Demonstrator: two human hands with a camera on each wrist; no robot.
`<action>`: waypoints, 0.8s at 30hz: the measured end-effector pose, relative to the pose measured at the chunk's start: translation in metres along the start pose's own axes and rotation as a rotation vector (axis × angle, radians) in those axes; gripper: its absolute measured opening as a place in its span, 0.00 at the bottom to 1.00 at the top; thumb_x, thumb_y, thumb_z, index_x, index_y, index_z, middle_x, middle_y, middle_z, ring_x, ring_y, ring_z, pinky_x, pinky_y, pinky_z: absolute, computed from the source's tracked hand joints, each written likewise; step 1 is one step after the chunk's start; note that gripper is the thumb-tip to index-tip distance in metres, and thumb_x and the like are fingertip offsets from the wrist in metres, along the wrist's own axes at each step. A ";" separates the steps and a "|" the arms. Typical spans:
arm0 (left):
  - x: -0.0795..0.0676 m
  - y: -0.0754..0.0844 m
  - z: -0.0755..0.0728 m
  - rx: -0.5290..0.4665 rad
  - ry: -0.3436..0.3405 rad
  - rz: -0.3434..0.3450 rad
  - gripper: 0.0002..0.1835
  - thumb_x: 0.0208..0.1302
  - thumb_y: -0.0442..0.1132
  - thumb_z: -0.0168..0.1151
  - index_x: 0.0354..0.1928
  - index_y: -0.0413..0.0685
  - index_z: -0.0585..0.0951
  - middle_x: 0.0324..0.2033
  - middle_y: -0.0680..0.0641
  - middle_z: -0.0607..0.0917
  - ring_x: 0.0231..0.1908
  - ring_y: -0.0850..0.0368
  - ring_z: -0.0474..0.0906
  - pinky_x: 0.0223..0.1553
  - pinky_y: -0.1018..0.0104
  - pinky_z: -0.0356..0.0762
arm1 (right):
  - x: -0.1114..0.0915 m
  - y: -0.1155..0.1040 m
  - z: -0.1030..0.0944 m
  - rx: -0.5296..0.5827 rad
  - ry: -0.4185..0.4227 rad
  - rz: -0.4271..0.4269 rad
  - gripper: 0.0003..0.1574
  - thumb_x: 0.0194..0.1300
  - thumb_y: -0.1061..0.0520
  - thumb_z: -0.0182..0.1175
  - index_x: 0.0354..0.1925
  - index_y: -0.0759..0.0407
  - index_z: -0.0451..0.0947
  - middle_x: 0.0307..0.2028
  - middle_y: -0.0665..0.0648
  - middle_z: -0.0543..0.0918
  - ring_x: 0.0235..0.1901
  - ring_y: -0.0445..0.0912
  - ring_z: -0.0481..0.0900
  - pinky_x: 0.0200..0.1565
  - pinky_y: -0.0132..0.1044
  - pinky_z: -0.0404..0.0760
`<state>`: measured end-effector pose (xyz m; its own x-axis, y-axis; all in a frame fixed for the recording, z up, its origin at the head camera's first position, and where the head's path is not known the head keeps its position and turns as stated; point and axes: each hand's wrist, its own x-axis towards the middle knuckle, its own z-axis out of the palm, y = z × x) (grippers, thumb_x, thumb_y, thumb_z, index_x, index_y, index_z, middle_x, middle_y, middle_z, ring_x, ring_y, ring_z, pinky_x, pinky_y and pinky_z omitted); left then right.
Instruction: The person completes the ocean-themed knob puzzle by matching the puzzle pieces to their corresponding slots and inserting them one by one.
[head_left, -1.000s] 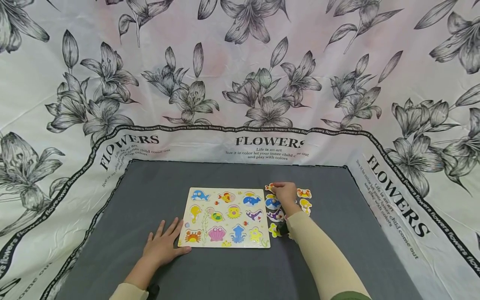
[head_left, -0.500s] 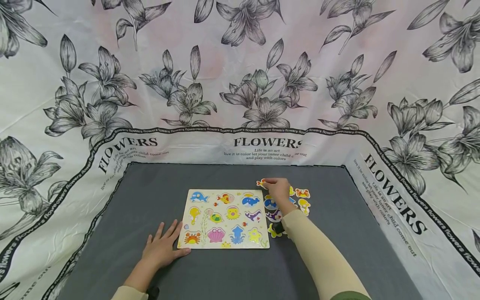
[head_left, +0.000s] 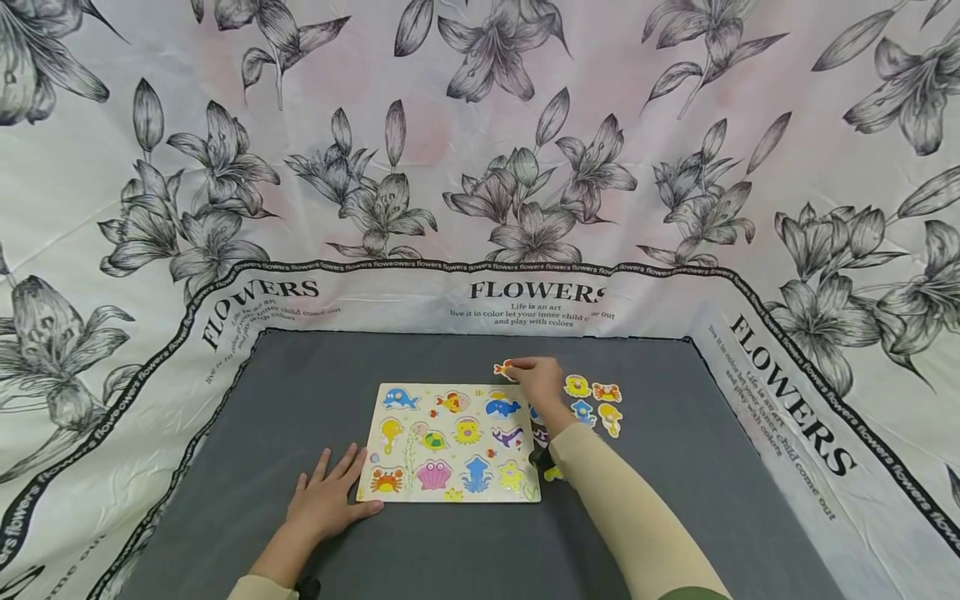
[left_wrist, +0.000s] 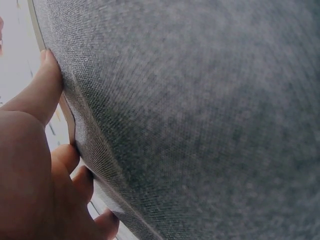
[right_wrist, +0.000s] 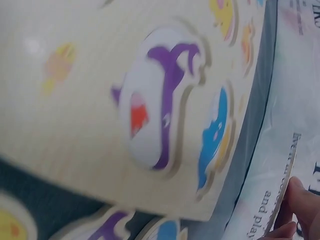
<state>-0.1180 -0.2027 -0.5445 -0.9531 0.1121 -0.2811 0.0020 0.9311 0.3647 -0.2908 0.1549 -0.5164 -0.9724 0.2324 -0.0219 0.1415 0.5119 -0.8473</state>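
Note:
In the head view, a pale puzzle board (head_left: 408, 497) with sea-animal pictures lies on the grey table. My left hand (head_left: 324, 500) rests with spread, straight fingers at the board's left edge, thumb at its lower left corner; the left wrist view shows the thumb (left_wrist: 47, 80) along that edge. My right hand (head_left: 543, 387) pinches a small orange-and-yellow fish puzzle piece (head_left: 502, 369) above the board's far edge. Seen by the right wrist camera, that piece (right_wrist: 281, 197) is a thin edge between thumb and fingers. Its picture side is hidden there.
Right of the board lie loose puzzle pieces: a yellow octopus (head_left: 577, 386), a red crab (head_left: 607, 392), a blue squid (head_left: 583, 413) and a yellow seahorse (head_left: 610, 419). Others, including a purple whale (right_wrist: 107, 225), are partly under my right arm. Flower-printed cloth (head_left: 525, 304) borders the table.
My right hand has carried the fish piece leftward from the loose pieces to the board's far edge, uncovering the octopus and squid pieces. My left hand has stayed put.

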 end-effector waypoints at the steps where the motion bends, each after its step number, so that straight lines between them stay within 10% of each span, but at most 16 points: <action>1: 0.000 0.000 0.000 -0.001 0.000 0.000 0.59 0.52 0.74 0.65 0.80 0.55 0.56 0.79 0.44 0.55 0.78 0.30 0.39 0.69 0.21 0.40 | -0.001 -0.002 0.002 -0.008 -0.004 0.001 0.10 0.64 0.51 0.72 0.43 0.49 0.91 0.45 0.55 0.90 0.46 0.50 0.86 0.47 0.46 0.85; 24: 0.003 -0.006 0.004 -0.001 0.008 0.001 0.59 0.51 0.75 0.65 0.80 0.56 0.57 0.80 0.46 0.55 0.78 0.31 0.40 0.69 0.21 0.40 | -0.024 -0.030 0.039 0.005 -0.035 -0.064 0.07 0.63 0.52 0.73 0.39 0.51 0.92 0.37 0.53 0.91 0.37 0.46 0.86 0.37 0.39 0.83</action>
<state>-0.1199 -0.2066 -0.5517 -0.9555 0.1106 -0.2733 0.0031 0.9308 0.3656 -0.2789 0.1015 -0.5112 -0.9852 0.1706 0.0140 0.0781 0.5206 -0.8502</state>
